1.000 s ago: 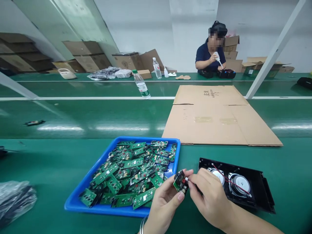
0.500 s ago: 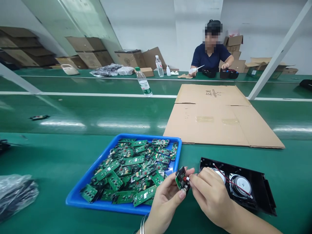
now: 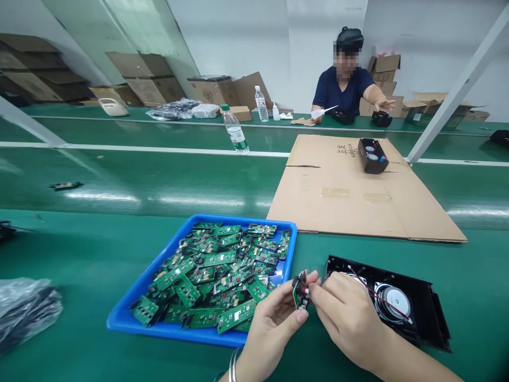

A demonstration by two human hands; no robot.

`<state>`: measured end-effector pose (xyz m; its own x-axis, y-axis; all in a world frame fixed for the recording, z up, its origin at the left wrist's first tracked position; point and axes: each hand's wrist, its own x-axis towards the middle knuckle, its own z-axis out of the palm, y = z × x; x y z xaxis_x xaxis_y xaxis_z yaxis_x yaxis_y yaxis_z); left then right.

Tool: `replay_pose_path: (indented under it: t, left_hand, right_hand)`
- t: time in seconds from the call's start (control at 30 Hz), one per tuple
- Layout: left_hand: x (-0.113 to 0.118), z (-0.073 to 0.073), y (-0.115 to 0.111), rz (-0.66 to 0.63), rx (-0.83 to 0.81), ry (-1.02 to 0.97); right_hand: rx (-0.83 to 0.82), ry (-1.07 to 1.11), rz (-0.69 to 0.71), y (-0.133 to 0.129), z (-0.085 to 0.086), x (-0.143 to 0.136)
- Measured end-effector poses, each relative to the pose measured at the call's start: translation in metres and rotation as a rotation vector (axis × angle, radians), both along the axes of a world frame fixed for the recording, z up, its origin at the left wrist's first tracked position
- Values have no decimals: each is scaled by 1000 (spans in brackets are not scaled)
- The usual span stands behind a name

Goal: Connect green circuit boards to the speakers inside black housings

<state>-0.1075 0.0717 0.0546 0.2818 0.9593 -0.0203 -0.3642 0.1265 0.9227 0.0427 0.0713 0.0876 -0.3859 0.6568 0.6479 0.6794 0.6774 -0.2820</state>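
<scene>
1. Left hand (image 3: 274, 324): thumb below, fingers above, gripping a small circuit board (image 3: 300, 292) by its edges. Silver bangle (image 3: 233, 365) at the wrist.
2. Circuit board: held up clear of the bench (image 3: 95, 249), between the two hands, nearly on edge, its component side toward the right hand (image 3: 350, 313).
3. Right hand: thumb and forefinger pinched narrow on a tiny white plug (image 3: 307, 291), at a red part of the board — cannot tell whether seated.
4. Behind the right hand: black speaker panel (image 3: 431, 318) flat on the bench, two round speakers in it, one partly covered by the hand. Red and black wire (image 3: 382, 297) trails across.
5. Left of the hands: blue tray (image 3: 175, 333), heaped with loose boards (image 3: 222, 258), lying at all angles, many overlapping.
6. Far left: clear plastic bag (image 3: 27, 313), dark contents; beyond it, a lone board (image 3: 66, 185).
7. Ahead: flattened cardboard (image 3: 334, 212), handwriting near its far edge; black speaker box (image 3: 376, 163) resting there.
8. Opposite bench: co-worker (image 3: 338, 98), dark blue shirt — one arm stretched forward, fingers spread, other hand on a white nozzle bottle (image 3: 318, 113).
9. Nearer: green-capped water bottle (image 3: 237, 135). Against the wall, cardboard boxes (image 3: 153, 90).
</scene>
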Motion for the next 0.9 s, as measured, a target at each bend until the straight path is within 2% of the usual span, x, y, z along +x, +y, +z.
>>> replay_pose_path:
  t: [0.13,0.27,0.37,0.43,0.5,0.57,0.67,0.8,0.9]
  left_hand:
    - [-5,4,-1,-24,43,115]
    - [-5,8,1,-14,19,218]
    - [-2,14,0,40,-23,315]
    - [-1,19,0,79,-33,362]
    - [-4,25,1,73,-37,442]
    - [-6,31,3,1,-35,559]
    - [-4,40,4,-134,-31,635]
    - [18,40,-5,-320,-104,520]
    - [38,34,-12,-369,-89,538]
  right_hand:
    - [111,-35,58,1,0,2]
    - [93,-48,44,2,-2,-3]
    - [-32,-100,15,1,6,6]
    - [-160,-110,-49,-4,12,27]
    - [-291,-140,-186,-13,12,57]
    - [-382,-234,-325,-26,6,90]
    - [-418,-407,-438,-44,-9,123]
    - [-429,-548,-503,-53,-18,129]
    - [-428,-646,-526,-51,-18,123]
